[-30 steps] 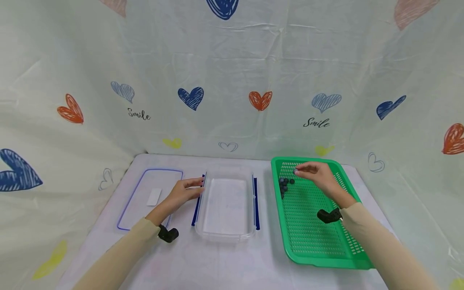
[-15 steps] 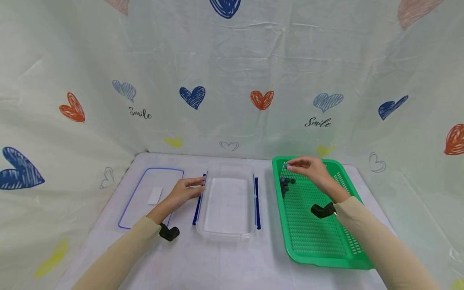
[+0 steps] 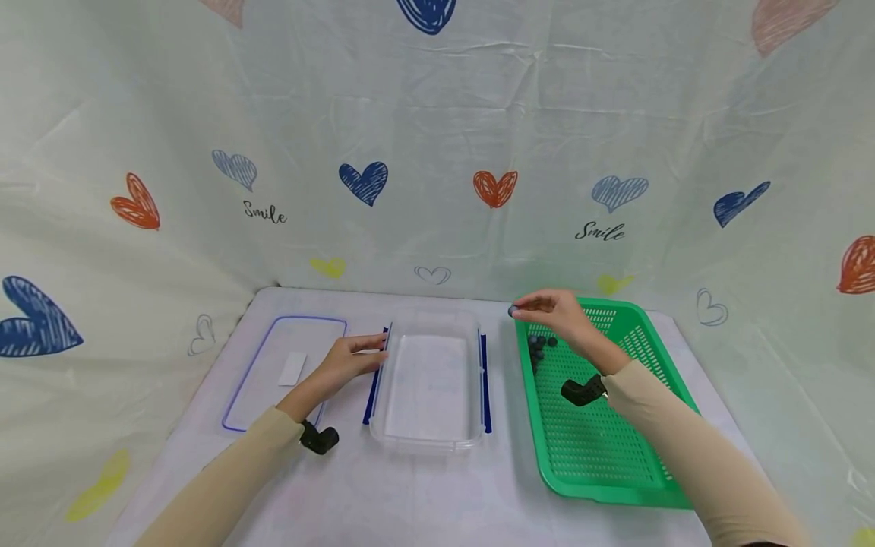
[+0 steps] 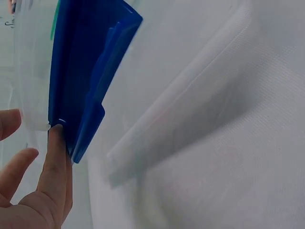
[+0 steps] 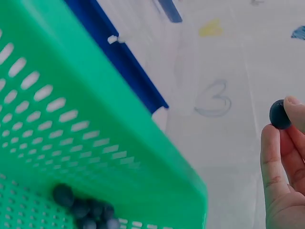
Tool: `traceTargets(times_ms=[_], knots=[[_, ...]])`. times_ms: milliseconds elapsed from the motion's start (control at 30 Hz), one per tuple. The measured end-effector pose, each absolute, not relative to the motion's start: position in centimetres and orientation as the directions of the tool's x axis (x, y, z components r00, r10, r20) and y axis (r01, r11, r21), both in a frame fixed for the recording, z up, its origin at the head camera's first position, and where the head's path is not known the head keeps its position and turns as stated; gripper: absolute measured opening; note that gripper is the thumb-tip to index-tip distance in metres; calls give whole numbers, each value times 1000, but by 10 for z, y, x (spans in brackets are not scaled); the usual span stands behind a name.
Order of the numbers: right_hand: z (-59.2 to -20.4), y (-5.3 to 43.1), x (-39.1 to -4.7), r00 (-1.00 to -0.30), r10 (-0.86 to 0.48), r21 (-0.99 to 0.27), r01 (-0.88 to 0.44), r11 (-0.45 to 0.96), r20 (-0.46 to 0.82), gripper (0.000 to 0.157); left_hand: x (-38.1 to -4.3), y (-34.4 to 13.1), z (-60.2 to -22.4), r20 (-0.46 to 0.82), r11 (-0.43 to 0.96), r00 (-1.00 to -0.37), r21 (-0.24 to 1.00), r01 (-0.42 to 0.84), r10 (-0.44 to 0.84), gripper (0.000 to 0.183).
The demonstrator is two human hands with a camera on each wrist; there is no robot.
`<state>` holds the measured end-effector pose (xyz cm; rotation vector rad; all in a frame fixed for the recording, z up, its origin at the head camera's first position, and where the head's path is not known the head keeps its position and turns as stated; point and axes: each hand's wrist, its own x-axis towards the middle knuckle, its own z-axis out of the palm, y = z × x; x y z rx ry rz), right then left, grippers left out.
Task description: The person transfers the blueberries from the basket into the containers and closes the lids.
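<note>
The right hand (image 3: 557,313) is pinching one dark blue round berry (image 3: 513,311) between thumb and fingertips above the far-left corner of the green perforated plastic basket (image 3: 595,441), which is lying along the right edge of the white-covered bench (image 3: 451,501). More dark blue round berries (image 3: 536,348) are clustering against the basket's left wall. The left hand (image 3: 347,361), thumb and fingers parted, is touching a blue plastic side flap (image 4: 81,67) on the left of the clear rectangular plastic box (image 3: 427,395) in mid-bench; toward the bench's left edge a clear blue-edged lid (image 3: 307,317) is lying flat. The pinch is looking small for so round a berry, so uneven pressure could be sending it rolling outside the basket, and a firm push on the flap could be shifting the light box. The right forearm is hiding the basket's near-right corner, the right wrist view is cutting that hand off, and the blurred, overlapping cluster is defying a count; whether the left thumb is touching the clear wall, I cannot tell.
</note>
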<state>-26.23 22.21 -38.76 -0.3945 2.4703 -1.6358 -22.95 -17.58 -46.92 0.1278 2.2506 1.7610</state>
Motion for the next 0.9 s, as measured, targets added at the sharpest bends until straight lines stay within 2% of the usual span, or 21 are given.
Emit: traceTargets(times_ms=[500, 900], knots=[[-397, 169, -266, -919, -393, -923, -155, 351, 4, 27, -232, -176, -472, -200, 265, -954, 954, -138, 222, 52], [-407, 145, -271, -933, -359, -894, -152, 422, -11, 20, -231, -175, -471, -197, 245, -954, 959, -140, 224, 53]])
